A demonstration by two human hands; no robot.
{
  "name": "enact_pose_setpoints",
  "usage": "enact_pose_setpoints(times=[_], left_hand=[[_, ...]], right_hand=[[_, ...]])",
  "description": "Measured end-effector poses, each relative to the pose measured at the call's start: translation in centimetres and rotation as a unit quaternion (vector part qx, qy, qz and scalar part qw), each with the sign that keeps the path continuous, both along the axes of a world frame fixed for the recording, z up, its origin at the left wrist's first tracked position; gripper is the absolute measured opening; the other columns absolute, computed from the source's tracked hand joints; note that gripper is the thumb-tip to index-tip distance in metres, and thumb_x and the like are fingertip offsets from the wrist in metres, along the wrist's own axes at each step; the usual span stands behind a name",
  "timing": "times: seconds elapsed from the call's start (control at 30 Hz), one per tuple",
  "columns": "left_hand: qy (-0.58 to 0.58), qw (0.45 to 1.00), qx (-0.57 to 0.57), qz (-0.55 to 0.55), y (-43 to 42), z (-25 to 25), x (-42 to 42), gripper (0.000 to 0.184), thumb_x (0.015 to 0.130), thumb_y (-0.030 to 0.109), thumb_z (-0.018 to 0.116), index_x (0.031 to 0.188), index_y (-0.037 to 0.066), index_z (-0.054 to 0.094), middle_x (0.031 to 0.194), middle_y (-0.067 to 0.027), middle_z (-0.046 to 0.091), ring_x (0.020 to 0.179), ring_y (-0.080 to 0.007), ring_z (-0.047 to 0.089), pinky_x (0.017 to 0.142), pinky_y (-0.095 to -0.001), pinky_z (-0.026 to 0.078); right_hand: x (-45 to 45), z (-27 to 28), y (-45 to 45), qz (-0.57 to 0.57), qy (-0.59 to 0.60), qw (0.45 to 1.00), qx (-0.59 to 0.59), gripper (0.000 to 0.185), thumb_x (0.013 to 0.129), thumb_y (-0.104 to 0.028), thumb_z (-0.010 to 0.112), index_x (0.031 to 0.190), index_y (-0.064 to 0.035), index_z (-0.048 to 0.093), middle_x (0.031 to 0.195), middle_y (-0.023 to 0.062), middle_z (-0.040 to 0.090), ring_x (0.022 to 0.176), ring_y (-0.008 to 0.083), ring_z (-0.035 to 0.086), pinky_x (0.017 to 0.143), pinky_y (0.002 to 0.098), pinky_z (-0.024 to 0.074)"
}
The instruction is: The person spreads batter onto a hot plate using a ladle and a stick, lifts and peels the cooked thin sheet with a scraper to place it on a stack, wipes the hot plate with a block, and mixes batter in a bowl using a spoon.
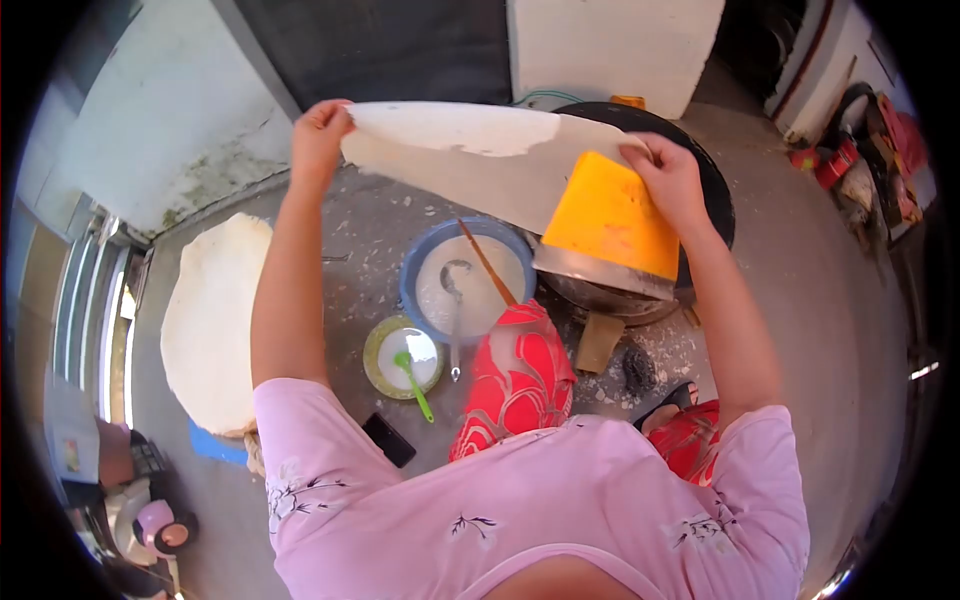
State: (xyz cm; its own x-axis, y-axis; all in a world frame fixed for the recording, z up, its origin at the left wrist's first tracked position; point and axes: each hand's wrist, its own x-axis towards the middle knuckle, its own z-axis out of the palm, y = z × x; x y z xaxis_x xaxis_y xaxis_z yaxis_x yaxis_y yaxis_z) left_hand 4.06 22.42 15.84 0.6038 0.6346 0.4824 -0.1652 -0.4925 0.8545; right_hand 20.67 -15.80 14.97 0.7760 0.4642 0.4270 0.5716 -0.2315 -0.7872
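Observation:
A thin, pale flatbread sheet (450,160) is stretched in the air between my two hands. My left hand (320,135) pinches its far left corner. My right hand (665,180) is closed on its right edge, and a yellow scraper (610,215) with a metal lower edge hangs in that same hand. Behind and below the sheet is a round black griddle (715,200), partly hidden by the sheet, the scraper and my right hand. To the left, a stack of pale round flatbreads (210,320) lies low by the wall.
A blue basin (410,285) of whitish batter holds a ladle and a wooden stick (485,260). Nearby are a small bowl (375,370) with a green spoon (415,385) and a phone (388,440). A brown block (600,343) lies beside the griddle.

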Motion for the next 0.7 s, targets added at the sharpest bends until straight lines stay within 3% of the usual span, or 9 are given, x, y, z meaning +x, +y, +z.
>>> enact_pose_setpoints(times=[0.1, 0.17, 0.23, 0.3, 0.4, 0.53, 0.6, 0.63, 0.7], left_hand=[[-0.109, 0.992, 0.042, 0.052, 4.0, 5.8, -10.0, 0.020, 0.084, 0.011, 0.052, 0.097, -0.002, 0.060, 0.088, -0.0040, 0.061, 0.082, -0.0092, 0.054, 0.075, -0.0213, 0.042], [-0.166, 0.976, 0.099, 0.104, 4.1, 8.9, -18.4, 0.021, 0.082, 0.006, 0.050, 0.099, -0.003, 0.059, 0.093, -0.0059, 0.061, 0.085, -0.0103, 0.054, 0.077, -0.0218, 0.041], [-0.187, 0.952, 0.167, 0.178, 2.9, 9.5, -26.5, 0.032, 0.079, -0.003, 0.046, 0.110, -0.004, 0.052, 0.103, -0.0124, 0.059, 0.095, -0.0174, 0.055, 0.086, -0.0265, 0.041], [-0.194, 0.930, 0.193, 0.247, 1.5, 7.3, -33.4, 0.034, 0.080, -0.003, 0.048, 0.114, -0.004, 0.050, 0.111, -0.0149, 0.056, 0.103, -0.0205, 0.053, 0.090, -0.0294, 0.039], [-0.021, 0.877, 0.239, 0.417, -0.7, 1.2, -41.2, 0.030, 0.080, -0.007, 0.044, 0.106, 0.000, 0.058, 0.114, -0.0121, 0.055, 0.108, -0.0202, 0.051, 0.091, -0.0283, 0.038], [0.095, 0.873, 0.189, 0.440, -1.7, -9.1, -46.6, 0.033, 0.076, -0.011, 0.040, 0.097, 0.002, 0.061, 0.108, -0.0112, 0.057, 0.111, -0.0217, 0.048, 0.095, -0.0310, 0.036], [0.122, 0.886, 0.133, 0.428, 0.1, -15.4, -49.5, 0.030, 0.073, -0.010, 0.043, 0.092, 0.003, 0.062, 0.101, -0.0110, 0.059, 0.104, -0.0230, 0.052, 0.090, -0.0311, 0.040], [0.122, 0.884, 0.132, 0.433, -0.1, -16.3, -49.7, 0.030, 0.073, -0.010, 0.043, 0.092, 0.003, 0.062, 0.101, -0.0110, 0.059, 0.104, -0.0230, 0.052, 0.090, -0.0311, 0.040], [0.246, 0.857, 0.062, 0.449, -0.6, -17.5, -49.3, 0.028, 0.069, -0.009, 0.045, 0.088, 0.003, 0.063, 0.095, -0.0118, 0.060, 0.093, -0.0251, 0.056, 0.082, -0.0310, 0.044]], right_hand=[[-3.9, 4.6, 7.8, 0.052, -0.033, 0.998, 0.026, 0.018, 0.081, -0.016, 0.058, 0.094, -0.0038, 0.064, 0.080, 0.0074, 0.064, 0.072, 0.0136, 0.057, 0.064, 0.0232, 0.0442], [-7.3, 6.0, 12.8, 0.170, -0.013, 0.975, 0.145, 0.018, 0.080, -0.014, 0.058, 0.094, -0.0051, 0.064, 0.084, 0.0079, 0.065, 0.076, 0.0139, 0.059, 0.067, 0.0227, 0.0449], [-10.9, 5.8, 17.5, 0.256, -0.016, 0.952, 0.165, 0.018, 0.080, -0.014, 0.059, 0.095, -0.0058, 0.064, 0.087, 0.0090, 0.064, 0.080, 0.0145, 0.060, 0.069, 0.0230, 0.0454], [-14.6, 4.3, 22.0, 0.353, -0.036, 0.915, 0.191, 0.020, 0.078, -0.016, 0.060, 0.097, -0.0075, 0.063, 0.099, 0.0120, 0.062, 0.090, 0.0192, 0.060, 0.075, 0.0260, 0.0461], [-19.5, 0.6, 25.1, 0.390, -0.068, 0.896, 0.202, 0.026, 0.077, -0.017, 0.060, 0.102, -0.0092, 0.061, 0.104, 0.0127, 0.060, 0.094, 0.0258, 0.058, 0.080, 0.0297, 0.0453], [-21.4, -2.6, 23.4, 0.376, -0.059, 0.925, -0.028, 0.042, 0.076, -0.015, 0.060, 0.117, -0.0136, 0.052, 0.110, 0.0136, 0.057, 0.098, 0.0301, 0.056, 0.083, 0.0333, 0.0445], [-19.5, -4.9, 22.7, 0.361, -0.043, 0.932, -0.014, 0.043, 0.076, -0.015, 0.060, 0.118, -0.0137, 0.051, 0.110, 0.0135, 0.057, 0.098, 0.0300, 0.056, 0.082, 0.0330, 0.0451], [-17.8, -6.2, 22.4, 0.341, -0.051, 0.938, -0.023, 0.044, 0.076, -0.015, 0.060, 0.119, -0.0139, 0.051, 0.109, 0.0129, 0.058, 0.098, 0.0288, 0.056, 0.080, 0.0320, 0.0456], [-14.8, -6.7, 20.7, 0.291, -0.036, 0.953, -0.073, 0.045, 0.075, -0.015, 0.062, 0.119, -0.0142, 0.050, 0.108, 0.0118, 0.059, 0.097, 0.0259, 0.058, 0.077, 0.0299, 0.0459]])
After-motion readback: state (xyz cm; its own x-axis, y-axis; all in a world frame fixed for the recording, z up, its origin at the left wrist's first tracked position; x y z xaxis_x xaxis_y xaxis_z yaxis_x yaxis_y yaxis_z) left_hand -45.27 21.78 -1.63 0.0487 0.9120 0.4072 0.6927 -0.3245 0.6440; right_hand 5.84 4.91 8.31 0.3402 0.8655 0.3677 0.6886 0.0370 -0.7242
